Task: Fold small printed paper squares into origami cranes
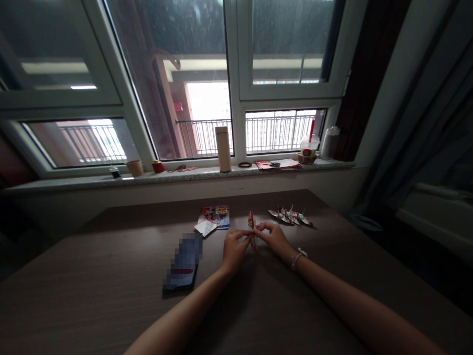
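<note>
A folded piece of printed paper point(252, 220), red, white and yellow, stands upright between my hands over the table. My left hand point(235, 249) pinches its near left side with thumb and forefinger. From the other side my right hand point(275, 239), with a pale band at the wrist, grips the same paper. Several folded paper pieces point(291, 217) of similar print, with pointed tips, lie in a row to the right. Left of my hands, a small white paper point(206, 227) overlaps colourful printed sheets point(220, 218).
A dark phone point(185, 264), partly pixelated, lies on the brown table point(111, 276) left of my left arm. Along the windowsill point(181, 176) stand a beige flask point(222, 149), a paper cup point(135, 167), scissors point(274, 164) on papers, a drink cup point(308, 147) and a grey bottle point(330, 143).
</note>
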Action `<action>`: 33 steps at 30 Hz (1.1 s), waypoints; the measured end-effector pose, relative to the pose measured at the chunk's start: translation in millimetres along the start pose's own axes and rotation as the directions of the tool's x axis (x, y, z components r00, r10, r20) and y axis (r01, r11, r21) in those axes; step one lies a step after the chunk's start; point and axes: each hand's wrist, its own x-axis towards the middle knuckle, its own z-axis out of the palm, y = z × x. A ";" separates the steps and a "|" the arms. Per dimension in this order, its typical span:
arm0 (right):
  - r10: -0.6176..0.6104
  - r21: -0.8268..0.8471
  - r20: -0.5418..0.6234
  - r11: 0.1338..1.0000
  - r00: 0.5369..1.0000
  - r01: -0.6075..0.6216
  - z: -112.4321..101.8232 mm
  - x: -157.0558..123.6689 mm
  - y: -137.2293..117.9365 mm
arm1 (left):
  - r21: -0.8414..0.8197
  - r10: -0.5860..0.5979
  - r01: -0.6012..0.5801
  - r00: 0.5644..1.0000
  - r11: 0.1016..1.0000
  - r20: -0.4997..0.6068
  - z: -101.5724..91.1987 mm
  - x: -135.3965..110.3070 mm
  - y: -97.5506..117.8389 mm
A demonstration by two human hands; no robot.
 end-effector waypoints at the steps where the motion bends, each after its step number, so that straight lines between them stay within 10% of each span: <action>1: -0.001 0.003 0.003 1.000 1.000 0.001 0.1 -0.1 0.0 | 0.001 -0.005 0.005 1.000 1.000 -0.001 -0.2 -0.1 1.1; 33: -0.010 0.033 0.047 0.999 0.999 0.009 -3.6 0.2 -3.6 | -0.066 -0.031 0.033 0.999 0.997 0.021 -1.0 1.6 0.6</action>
